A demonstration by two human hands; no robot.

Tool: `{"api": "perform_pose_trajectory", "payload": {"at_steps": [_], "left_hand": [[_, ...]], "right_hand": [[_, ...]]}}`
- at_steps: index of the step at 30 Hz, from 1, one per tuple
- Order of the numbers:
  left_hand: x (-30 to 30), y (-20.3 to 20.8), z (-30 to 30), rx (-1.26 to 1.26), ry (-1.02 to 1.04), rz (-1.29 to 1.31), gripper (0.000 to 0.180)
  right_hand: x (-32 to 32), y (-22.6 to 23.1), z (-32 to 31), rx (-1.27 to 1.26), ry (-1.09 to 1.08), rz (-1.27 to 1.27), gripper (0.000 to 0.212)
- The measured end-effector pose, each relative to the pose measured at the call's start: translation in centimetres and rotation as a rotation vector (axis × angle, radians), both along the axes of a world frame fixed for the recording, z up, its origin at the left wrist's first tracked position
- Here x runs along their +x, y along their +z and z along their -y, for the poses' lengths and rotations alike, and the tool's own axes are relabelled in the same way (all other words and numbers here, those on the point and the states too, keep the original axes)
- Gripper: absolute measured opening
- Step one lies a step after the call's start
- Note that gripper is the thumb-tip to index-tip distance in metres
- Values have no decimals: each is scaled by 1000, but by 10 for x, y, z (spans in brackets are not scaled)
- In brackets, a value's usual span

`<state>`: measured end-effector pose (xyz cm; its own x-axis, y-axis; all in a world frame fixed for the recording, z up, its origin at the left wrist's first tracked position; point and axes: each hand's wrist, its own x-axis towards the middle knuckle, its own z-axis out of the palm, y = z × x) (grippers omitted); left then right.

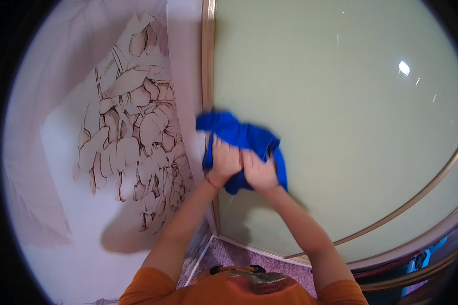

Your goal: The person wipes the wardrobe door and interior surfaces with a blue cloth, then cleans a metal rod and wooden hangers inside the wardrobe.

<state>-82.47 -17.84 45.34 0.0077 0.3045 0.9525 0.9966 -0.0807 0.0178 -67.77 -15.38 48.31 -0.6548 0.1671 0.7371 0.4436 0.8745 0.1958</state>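
Blue cloth (247, 134) is located at the left side of the pale green panel (351, 117), its left end lapping over the narrow brown frame (208, 56). It lies bunched rather than flat, with folds and loose edges around both hands.

Left hand (226, 159): back toward the viewer, fingers laid up over the cloth. Right hand (260, 171): just beside the left, fingers also on the cloth, partly lost in blur and folds. Neither hand is clear of the fabric; whether the fingers grasp it or only press on it, I cannot tell. Both arms reach well forward. A red string (212, 183) circles the left wrist, clear of the cloth.

Assessment: the work appears to be rubbing the cloth over the panel and its edge. Good practice would be to spread the folds so that more fabric bears evenly, with pressure shared between both palms. Pressure should be moderate, as the panel looks smooth and glossy. At the frame, a fingertip behind the cloth would serve the corner better than a wad. Loose ends should be tucked in, and bare fingertips kept off the panel and the patterned wall (99, 152) alongside.
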Motion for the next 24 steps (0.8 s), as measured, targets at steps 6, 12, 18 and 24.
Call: {"api": "perform_pose_trajectory", "payload": {"at_steps": [6, 12, 18, 24], "left_hand": [[47, -178, 32, -592, -156, 75, 40], [69, -119, 11, -314, -75, 33, 46], [137, 115, -30, 170, -160, 87, 56], [146, 83, -29, 117, -90, 105, 51]], "right_hand": [[112, -257, -32, 253, 7, 718, 32], [115, -151, -8, -447, -186, 150, 22], [140, 52, -27, -9, -338, -508, 29], [127, 51, -23, 350, -484, -504, 38]]}}
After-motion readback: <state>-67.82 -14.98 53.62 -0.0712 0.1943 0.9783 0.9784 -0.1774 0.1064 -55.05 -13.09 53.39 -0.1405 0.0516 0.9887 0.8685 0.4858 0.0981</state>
